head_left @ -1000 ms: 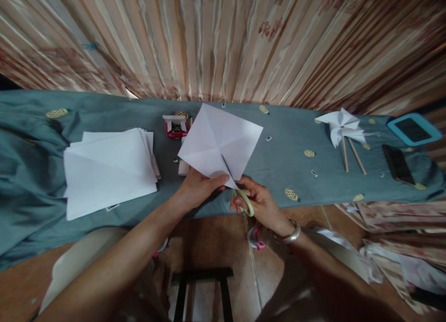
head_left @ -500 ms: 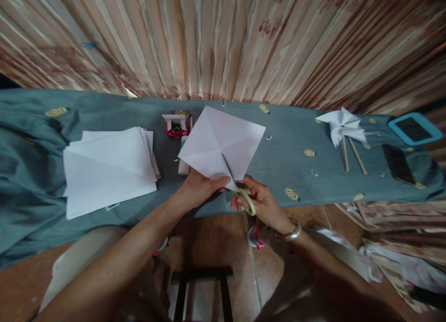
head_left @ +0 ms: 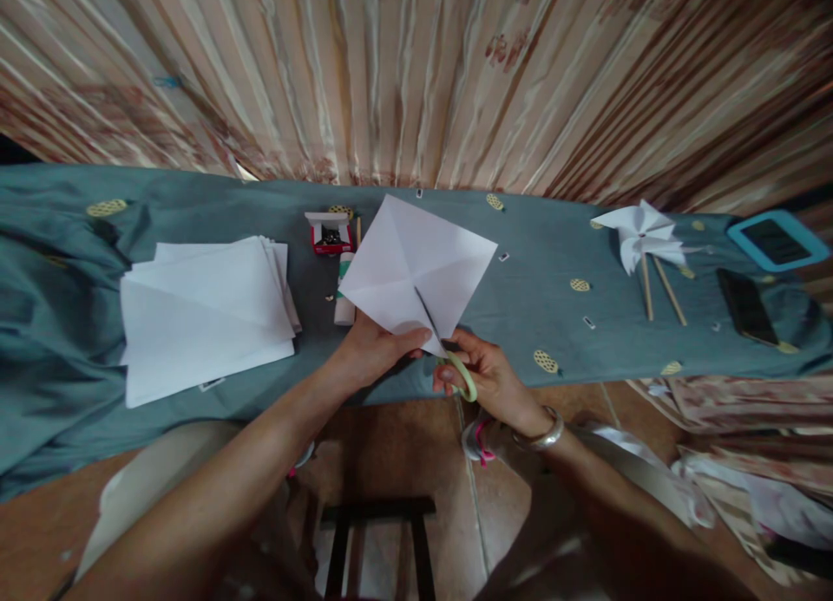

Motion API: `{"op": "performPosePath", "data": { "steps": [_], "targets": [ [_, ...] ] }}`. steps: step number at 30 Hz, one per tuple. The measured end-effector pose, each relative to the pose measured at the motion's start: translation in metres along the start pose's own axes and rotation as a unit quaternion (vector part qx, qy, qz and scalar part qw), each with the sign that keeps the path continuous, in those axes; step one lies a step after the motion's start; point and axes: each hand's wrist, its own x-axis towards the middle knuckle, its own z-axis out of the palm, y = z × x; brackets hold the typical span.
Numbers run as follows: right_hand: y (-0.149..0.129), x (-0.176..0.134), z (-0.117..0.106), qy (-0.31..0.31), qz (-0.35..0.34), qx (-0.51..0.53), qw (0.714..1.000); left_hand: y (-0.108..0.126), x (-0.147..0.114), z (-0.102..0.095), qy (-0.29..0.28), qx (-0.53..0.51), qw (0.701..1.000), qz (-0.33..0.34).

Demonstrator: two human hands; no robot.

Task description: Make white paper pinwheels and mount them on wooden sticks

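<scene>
A square sheet of white paper (head_left: 420,258) with crossing diagonal creases is pinched near its front corner by my left hand (head_left: 383,348), thumb on top. My right hand (head_left: 485,371) grips scissors (head_left: 462,377) by their light green handles. One dark blade lies over the paper, pointing from the front corner toward the middle; the other blade is hidden under the sheet. Just beyond my left hand, a white and green tube (head_left: 344,297) lies partly behind the paper. Beside it stands an open red box (head_left: 331,237) of small dark pieces.
A stack of white paper (head_left: 208,315) lies on the left of the teal cloth-covered table (head_left: 455,384). On the right are a paper pinwheel (head_left: 641,237) with wooden sticks (head_left: 669,290), a dark phone (head_left: 747,306) and a blue-framed device (head_left: 777,240). A pleated curtain (head_left: 403,81) hangs behind.
The paper has turned slightly, its left corner shifting right and uncovering more of the tube. Both hands keep their grips, and the scissors stay almost in place.
</scene>
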Motion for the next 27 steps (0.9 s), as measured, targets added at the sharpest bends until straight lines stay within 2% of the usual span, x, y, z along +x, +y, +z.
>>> {"op": "performPosePath", "data": {
  "steps": [18, 27],
  "targets": [
    [-0.0023, -0.0003, -0.0001, 0.007, 0.018, -0.001, 1.000, -0.0058, 0.0024, 0.0003, 0.004, -0.019, 1.000, 0.000],
    [0.0013, -0.0006, -0.0007, -0.020, 0.004, 0.007, 1.000, -0.0037, 0.0012, 0.0006, -0.004, -0.033, 0.999, 0.013]
  ]
}}
